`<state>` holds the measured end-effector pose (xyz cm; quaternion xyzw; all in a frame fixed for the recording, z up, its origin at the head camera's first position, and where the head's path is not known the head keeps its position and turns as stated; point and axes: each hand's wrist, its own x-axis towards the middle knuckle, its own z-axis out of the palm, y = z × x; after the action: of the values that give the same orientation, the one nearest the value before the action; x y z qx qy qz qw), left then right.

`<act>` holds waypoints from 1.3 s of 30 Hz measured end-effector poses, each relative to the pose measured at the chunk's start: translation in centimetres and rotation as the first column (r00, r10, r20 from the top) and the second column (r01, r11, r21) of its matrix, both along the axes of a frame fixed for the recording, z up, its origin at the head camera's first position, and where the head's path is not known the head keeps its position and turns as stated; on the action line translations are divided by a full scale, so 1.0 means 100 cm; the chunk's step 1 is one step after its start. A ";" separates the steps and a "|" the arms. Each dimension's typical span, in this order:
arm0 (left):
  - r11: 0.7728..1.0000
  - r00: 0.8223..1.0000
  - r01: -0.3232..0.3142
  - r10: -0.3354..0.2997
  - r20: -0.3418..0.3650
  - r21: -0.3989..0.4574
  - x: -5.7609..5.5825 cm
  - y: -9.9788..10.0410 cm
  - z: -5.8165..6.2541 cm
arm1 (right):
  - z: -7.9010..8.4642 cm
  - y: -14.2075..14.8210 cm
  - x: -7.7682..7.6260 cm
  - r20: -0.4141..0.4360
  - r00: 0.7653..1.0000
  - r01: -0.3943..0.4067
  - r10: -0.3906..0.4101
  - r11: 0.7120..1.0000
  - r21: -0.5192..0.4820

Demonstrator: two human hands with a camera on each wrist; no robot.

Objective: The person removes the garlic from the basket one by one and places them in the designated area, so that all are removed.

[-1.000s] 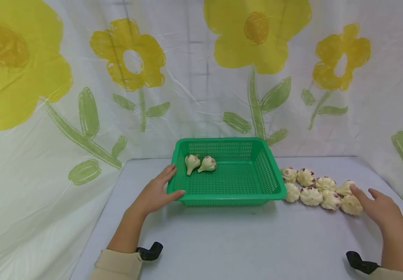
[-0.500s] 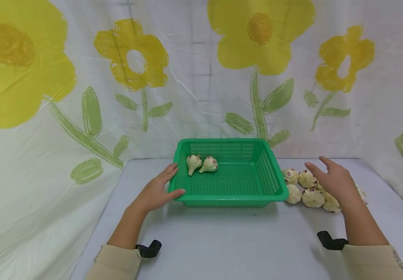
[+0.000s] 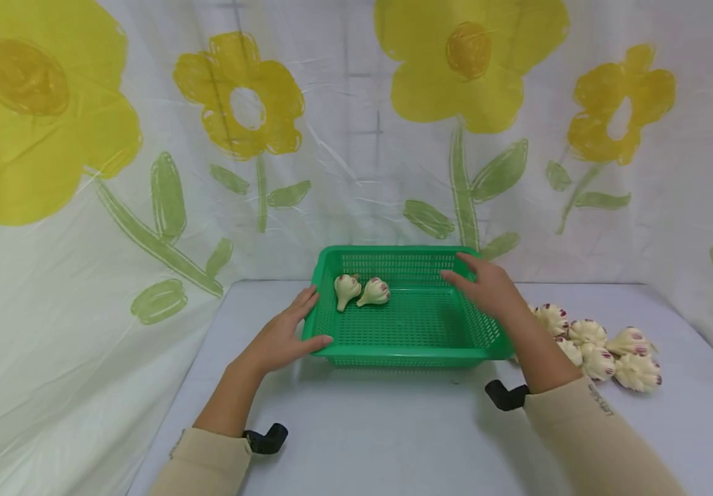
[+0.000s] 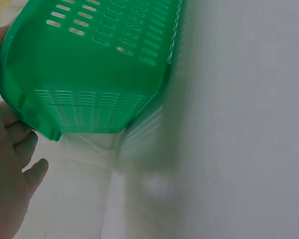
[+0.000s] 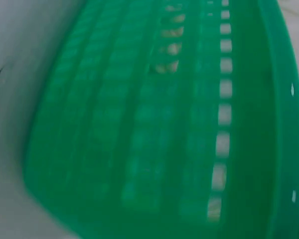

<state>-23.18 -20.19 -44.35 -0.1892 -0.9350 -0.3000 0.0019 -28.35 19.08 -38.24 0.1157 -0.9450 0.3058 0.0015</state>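
Note:
A green plastic basket [image 3: 424, 353] with slotted sides stands at the middle of the table. My left hand [image 3: 278, 341] holds its front left corner, thumb over the front rim and fingers along the left rim; in the left wrist view, the fingertips [image 4: 27, 149] show outside the rim. Two garlic bulbs [image 3: 376, 292] lie inside near the basket's left wall. My right hand [image 3: 492, 289] is over the basket's right side, thumb and forefinger spread, with nothing between them. The right wrist view is blurred and mostly filled by the basket wall [image 5: 249, 124].
Several more garlic bulbs [image 3: 638, 372] lie in two rows right of the basket, partly hidden by the right forearm. A white table [image 3: 381, 427] bears everything. Behind hangs a white curtain [image 3: 356, 172] printed with yellow flowers.
My right hand has moved left from the far end of the garlic rows, across them, to over the basket's right side. The left hand keeps its place on the basket.

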 end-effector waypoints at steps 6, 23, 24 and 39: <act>1.000 1.000 -0.008 0.008 0.004 0.003 0.002 0.000 -0.001 | -0.009 -0.046 -0.019 -0.007 0.997 -0.073 0.072 0.993 -0.089; 0.996 0.999 -0.034 0.034 0.012 0.081 0.002 0.004 -0.006 | -0.025 -0.116 -0.046 0.120 0.987 -0.074 0.111 0.958 -0.276; 0.996 0.999 -0.036 0.036 0.008 0.087 0.002 0.004 -0.006 | -0.025 -0.118 -0.047 0.123 0.985 -0.083 0.119 0.961 -0.264; 0.982 0.998 -0.055 0.053 0.018 0.178 0.002 0.004 -0.013 | -0.053 -0.122 -0.058 0.177 0.962 -0.199 0.210 0.977 -0.078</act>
<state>-22.99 -19.80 -45.62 -0.1608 -0.9091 -0.3837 0.0207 -34.16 6.88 -43.54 0.1838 -0.9146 0.3416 -0.1141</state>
